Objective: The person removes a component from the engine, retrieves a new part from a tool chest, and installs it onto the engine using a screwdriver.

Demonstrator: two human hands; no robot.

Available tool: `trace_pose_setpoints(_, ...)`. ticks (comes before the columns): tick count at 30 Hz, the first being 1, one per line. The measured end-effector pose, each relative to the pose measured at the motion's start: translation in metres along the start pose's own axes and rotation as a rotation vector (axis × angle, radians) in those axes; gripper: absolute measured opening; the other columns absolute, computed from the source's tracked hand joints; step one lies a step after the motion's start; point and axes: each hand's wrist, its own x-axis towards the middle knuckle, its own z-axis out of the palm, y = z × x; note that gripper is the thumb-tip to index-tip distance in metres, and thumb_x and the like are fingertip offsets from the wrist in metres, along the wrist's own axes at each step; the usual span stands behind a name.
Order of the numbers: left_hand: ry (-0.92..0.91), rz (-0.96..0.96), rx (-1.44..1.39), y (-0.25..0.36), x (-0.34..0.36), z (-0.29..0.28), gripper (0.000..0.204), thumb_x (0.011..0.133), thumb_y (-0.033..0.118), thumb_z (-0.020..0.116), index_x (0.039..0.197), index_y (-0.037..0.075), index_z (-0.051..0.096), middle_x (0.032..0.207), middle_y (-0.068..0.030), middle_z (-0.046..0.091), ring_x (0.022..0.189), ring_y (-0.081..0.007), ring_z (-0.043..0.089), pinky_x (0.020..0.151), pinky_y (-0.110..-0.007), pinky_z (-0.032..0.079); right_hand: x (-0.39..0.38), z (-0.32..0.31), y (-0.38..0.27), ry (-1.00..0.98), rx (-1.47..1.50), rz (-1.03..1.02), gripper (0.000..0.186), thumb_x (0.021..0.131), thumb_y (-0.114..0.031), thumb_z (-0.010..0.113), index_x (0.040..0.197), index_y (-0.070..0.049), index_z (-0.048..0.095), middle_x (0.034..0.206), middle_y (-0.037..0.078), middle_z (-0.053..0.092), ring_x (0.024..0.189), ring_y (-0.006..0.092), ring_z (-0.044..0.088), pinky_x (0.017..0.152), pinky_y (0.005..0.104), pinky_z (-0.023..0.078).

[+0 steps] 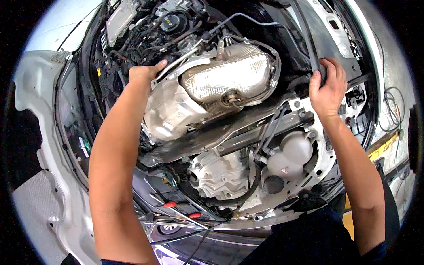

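A: Hub of the dial first. Where?

B: Silver heat-shielded assembly (pixel 227 75), upper middle of the engine bay (pixel 282 37), lying at a slant, skin crinkled and shiny. Pale curved shield (pixel 170 110) at its eight o'clock end.

A: Hands?

B: Bare, one either side. Left hand (pixel 143 75) at nine, thumb stretched toward a pale metal rod (pixel 180 57) along the assembly's edge. Its other fingers are mostly hidden; cannot tell whether that grip closes on anything. Right hand (pixel 329 88) at three: thumb on one side, fingers on the other, grip pinching the lower part of a dark grey strip (pixel 304 31).

A: Why so wide?

B: My reading: flanking leaves the middle unobstructed and gives each arm its own side. Holding the strip perhaps controls it, or perhaps just lends support (finger pressure can't be read from up here).

A: Further out?

B: Six o'clock, a dark crossmember (pixel 190 145) slanting just below the assembly; beyond it, a ribbed metal casting (pixel 223 176). Five, a rounded grey cover (pixel 276 163). Between ten and eleven, a round black cap (pixel 173 22). Seven, two red handles (pixel 170 204) near the front edge, probably laid there within reach. Four, well apart, a yellow strip (pixel 384 148).
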Motion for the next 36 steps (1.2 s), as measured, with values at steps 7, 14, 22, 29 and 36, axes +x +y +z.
trace_pose_setpoints(7,0.136,-0.061,-0.162,-0.003,-0.001,0.012,0.095,0.051,0.053,0.089,0.106,-0.017,0.057,0.109,-0.0207,0.064,0.095,-0.0251,0.063,0.084,-0.034,0.049,-0.001,0.000,-0.001,-0.007,-0.015,-0.009,0.032,0.079,-0.022,0.059,0.108,-0.009,0.058,0.116,0.012,0.055,0.111,0.0325,0.050,0.091,0.0441,0.039)
trace_pose_setpoints(14,-0.054,-0.055,-0.267,0.007,-0.016,-0.002,0.089,0.054,0.039,0.092,0.112,-0.018,0.053,0.114,-0.0219,0.061,0.098,-0.0273,0.063,0.085,-0.035,0.050,0.001,0.000,-0.001,-0.006,-0.026,-0.012,0.033,0.078,-0.022,0.059,0.107,-0.007,0.058,0.114,0.012,0.056,0.108,0.0332,0.051,0.091,0.0438,0.039)
trace_pose_setpoints(22,-0.171,-0.067,-0.214,0.004,0.006,0.000,0.080,0.057,0.039,0.090,0.107,-0.014,0.057,0.112,-0.0186,0.063,0.097,-0.0257,0.061,0.086,-0.038,0.048,0.002,-0.001,-0.004,-0.020,-0.033,-0.004,0.033,0.078,-0.021,0.059,0.108,-0.007,0.057,0.116,0.012,0.055,0.111,0.0324,0.049,0.092,0.0432,0.038)
trace_pose_setpoints(29,-0.030,-0.061,-0.151,0.000,0.016,0.007,0.075,0.051,0.043,0.091,0.093,-0.011,0.063,0.107,-0.0190,0.065,0.093,-0.0247,0.063,0.081,-0.034,0.050,-0.001,0.001,-0.001,-0.023,-0.059,-0.015,0.036,0.079,-0.021,0.059,0.112,-0.006,0.055,0.119,0.013,0.054,0.113,0.0335,0.049,0.093,0.0439,0.039)
trace_pose_setpoints(36,0.001,0.090,0.179,0.001,-0.004,-0.013,0.083,0.056,0.065,0.080,0.092,-0.009,0.066,0.099,-0.0199,0.068,0.095,-0.0307,0.066,0.083,-0.036,0.050,0.000,0.000,-0.003,-0.008,-0.049,-0.022,0.036,0.079,-0.020,0.059,0.112,-0.006,0.055,0.120,0.013,0.054,0.113,0.0333,0.049,0.093,0.0437,0.038)
